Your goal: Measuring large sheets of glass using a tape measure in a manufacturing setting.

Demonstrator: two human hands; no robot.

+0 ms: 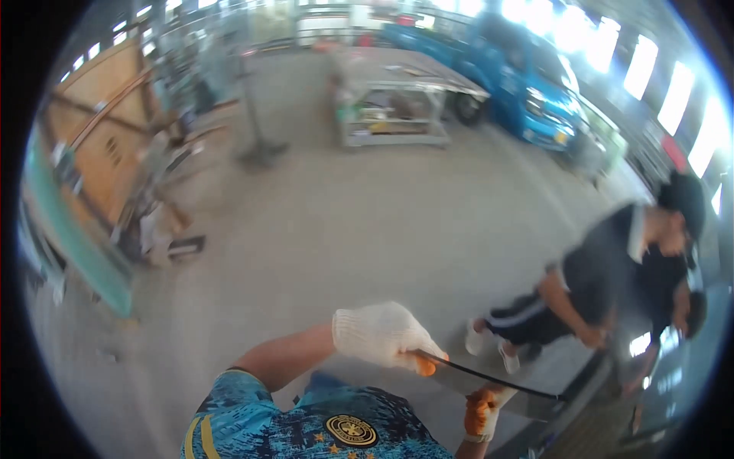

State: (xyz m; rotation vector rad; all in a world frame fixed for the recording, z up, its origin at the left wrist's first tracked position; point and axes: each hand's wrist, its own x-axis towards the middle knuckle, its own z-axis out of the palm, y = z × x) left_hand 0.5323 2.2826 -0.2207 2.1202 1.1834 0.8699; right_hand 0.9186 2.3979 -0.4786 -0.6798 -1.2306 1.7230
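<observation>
My left hand, in a white knitted glove with orange on the gripping side, is closed on the near end of a thin, dark-edged pane. The pane looks like glass, and its dark edge slants away to the right. Lower and to the right is my right hand, its glove showing orange. Its fingers are bent against the pane beneath the dark edge; part of the grip is blurred.
Two people in dark clothes stand close on the right, beside a dark table. A workbench and a blue truck stand farther back. Glass sheets and a wooden panel lean at left.
</observation>
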